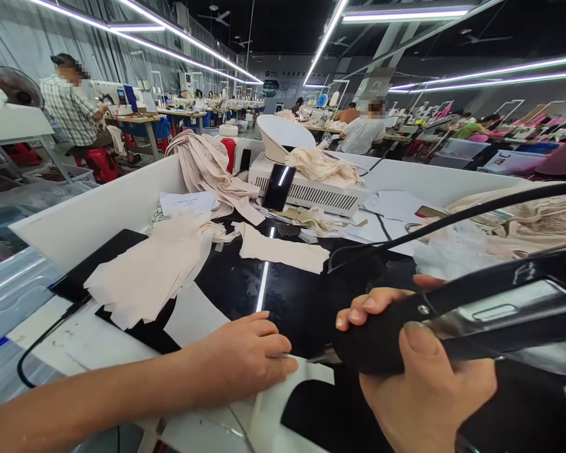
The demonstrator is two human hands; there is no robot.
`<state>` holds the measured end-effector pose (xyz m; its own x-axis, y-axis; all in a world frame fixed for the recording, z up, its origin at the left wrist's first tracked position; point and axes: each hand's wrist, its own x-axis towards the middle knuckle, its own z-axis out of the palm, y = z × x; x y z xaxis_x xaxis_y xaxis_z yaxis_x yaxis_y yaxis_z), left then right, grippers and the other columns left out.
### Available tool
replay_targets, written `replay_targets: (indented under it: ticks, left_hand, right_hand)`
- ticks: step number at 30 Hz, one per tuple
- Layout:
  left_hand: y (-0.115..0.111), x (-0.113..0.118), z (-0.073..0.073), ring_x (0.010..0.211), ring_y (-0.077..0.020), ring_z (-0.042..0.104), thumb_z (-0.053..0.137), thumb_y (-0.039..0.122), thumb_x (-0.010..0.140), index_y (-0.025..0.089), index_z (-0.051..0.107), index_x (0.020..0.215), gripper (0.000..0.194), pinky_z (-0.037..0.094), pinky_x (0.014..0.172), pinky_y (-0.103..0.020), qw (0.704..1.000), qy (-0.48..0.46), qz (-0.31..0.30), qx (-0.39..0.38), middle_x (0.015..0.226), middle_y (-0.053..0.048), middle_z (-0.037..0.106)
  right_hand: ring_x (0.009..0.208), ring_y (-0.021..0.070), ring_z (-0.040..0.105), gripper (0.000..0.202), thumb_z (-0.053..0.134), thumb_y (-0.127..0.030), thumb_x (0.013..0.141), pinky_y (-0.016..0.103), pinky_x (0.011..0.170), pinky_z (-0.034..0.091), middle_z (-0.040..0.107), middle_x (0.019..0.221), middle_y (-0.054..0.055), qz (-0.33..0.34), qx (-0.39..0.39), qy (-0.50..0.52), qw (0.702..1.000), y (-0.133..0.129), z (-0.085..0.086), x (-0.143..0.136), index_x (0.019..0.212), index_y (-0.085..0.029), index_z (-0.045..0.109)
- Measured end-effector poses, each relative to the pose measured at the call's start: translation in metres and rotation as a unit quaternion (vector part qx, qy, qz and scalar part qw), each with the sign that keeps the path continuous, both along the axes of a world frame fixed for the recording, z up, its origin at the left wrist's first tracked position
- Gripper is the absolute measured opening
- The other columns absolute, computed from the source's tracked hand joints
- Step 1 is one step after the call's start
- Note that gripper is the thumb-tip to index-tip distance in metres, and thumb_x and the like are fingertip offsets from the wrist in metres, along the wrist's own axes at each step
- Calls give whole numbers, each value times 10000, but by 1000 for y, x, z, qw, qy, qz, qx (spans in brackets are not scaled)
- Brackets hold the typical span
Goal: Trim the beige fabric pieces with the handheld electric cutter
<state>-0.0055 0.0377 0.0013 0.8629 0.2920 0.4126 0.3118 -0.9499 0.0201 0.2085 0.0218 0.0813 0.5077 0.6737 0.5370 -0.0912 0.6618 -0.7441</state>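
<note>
My left hand (252, 352) rests at the front of the table, its fingers bent and closed on the edge of a white piece (311, 372); whether that is paper or cloth I cannot tell. My right hand (429, 377) is wrapped round a black corded hand tool (372, 336) with a silver metal plate, thumb on top. A small pointed metal tip (327, 357) shows at the tool's end, close to the white piece. Beyond my hands, a pale beige fabric strip (283, 248) and a larger stack of beige fabric pieces (155, 264) lie on the glossy black surface (283, 299).
A black phone (279, 187) leans on a white vented box (311, 192). Pale fabric (200, 160) drapes at the back left. The tool's black cable (453, 217) arches across the right. White walls (99, 195) edge the table. Other people sit at sewing machines beyond.
</note>
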Motion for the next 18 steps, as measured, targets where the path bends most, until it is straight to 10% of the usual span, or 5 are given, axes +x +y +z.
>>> replay_targets:
  ticks: [18]
  left_hand:
    - [0,-2,-1,1044,-223,810,811,131,1252,183,844,1303,80,654,1331,-464,1000,-25,-7,4,1191,-34,859]
  right_hand:
    - [586,239,712,433,1121,-435,851,376,476,654,760,775,-59,-37,-17,-5,999,-5,1,13,1184,-339,862]
